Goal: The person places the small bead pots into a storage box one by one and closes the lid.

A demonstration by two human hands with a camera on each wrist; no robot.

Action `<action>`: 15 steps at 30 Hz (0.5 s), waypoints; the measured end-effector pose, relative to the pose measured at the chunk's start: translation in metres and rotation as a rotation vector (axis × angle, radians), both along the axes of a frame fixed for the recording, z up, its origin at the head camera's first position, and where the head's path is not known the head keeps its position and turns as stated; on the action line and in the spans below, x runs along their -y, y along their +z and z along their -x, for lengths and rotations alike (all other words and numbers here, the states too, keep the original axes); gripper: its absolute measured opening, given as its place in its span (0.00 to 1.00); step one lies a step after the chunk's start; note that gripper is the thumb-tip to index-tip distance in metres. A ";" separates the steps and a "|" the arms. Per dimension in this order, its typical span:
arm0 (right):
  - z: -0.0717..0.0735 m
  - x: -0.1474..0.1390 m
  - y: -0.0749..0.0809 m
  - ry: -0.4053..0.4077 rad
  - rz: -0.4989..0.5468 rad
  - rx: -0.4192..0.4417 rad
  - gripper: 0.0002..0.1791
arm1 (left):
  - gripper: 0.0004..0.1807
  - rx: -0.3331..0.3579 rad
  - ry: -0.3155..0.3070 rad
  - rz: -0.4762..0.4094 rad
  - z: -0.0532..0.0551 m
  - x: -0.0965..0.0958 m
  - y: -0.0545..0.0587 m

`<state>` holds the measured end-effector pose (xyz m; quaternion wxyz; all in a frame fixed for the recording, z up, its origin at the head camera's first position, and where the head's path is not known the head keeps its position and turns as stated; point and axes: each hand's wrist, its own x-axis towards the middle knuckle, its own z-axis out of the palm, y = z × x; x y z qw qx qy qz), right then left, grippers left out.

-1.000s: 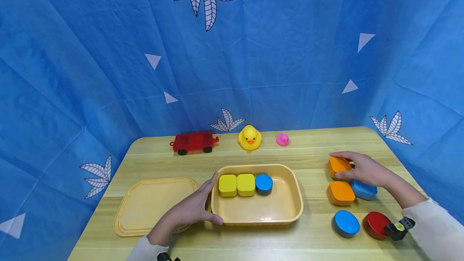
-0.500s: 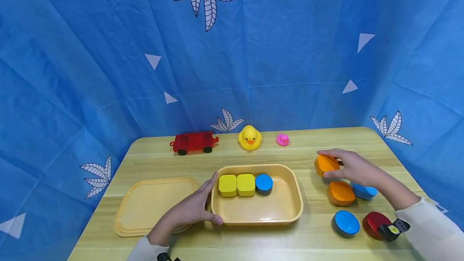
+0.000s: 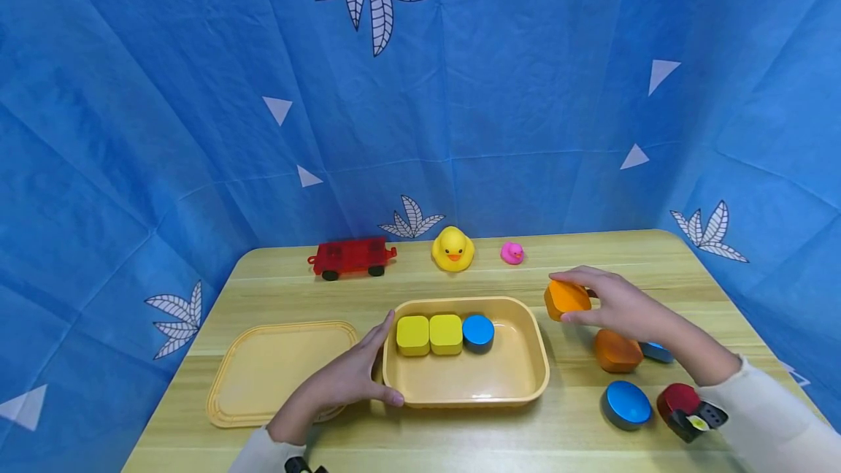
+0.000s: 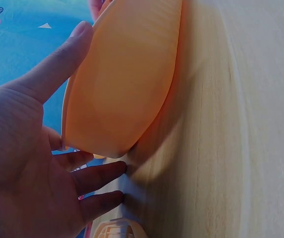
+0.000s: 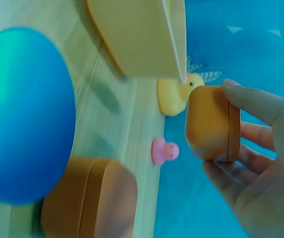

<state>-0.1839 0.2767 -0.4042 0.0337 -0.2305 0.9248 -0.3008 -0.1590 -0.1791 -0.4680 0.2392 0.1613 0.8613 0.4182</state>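
My right hand (image 3: pixel 611 300) pinches a small orange rounded-square box (image 3: pixel 566 301) between thumb and fingers, above the table and right of the beige tray (image 3: pixel 466 398). In the right wrist view a seam runs round this orange box (image 5: pixel 208 121). My left hand (image 3: pixel 351 371) rests against the tray's left end with thumb and fingers spread; in the left wrist view the thumb lies by the rim of the tray (image 4: pixel 127 74). Inside the tray, two yellow boxes (image 3: pixel 413 336) and a blue round box (image 3: pixel 478 333) stand in a row along the back.
Right of the tray lie another orange box (image 3: pixel 617 351), a partly hidden blue box (image 3: pixel 657 352), a blue round box (image 3: pixel 626 405) and a red round one (image 3: pixel 678 401). A beige lid (image 3: pixel 282 371) lies left. Behind are a red cart (image 3: pixel 351 258), yellow duck (image 3: pixel 453 250) and pink duck (image 3: pixel 512 253).
My right hand has lifted the orange box off its place beside the other boxes and carried it left toward the tray. The left hand and tray have stayed put.
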 end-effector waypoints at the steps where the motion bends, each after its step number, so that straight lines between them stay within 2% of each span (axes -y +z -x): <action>1: -0.001 0.002 0.000 0.005 0.002 -0.004 0.39 | 0.76 -0.002 -0.001 0.000 0.000 0.000 0.000; 15: -0.006 0.037 0.003 0.018 0.054 -0.015 0.38 | 0.75 0.001 0.001 -0.001 0.000 0.001 -0.002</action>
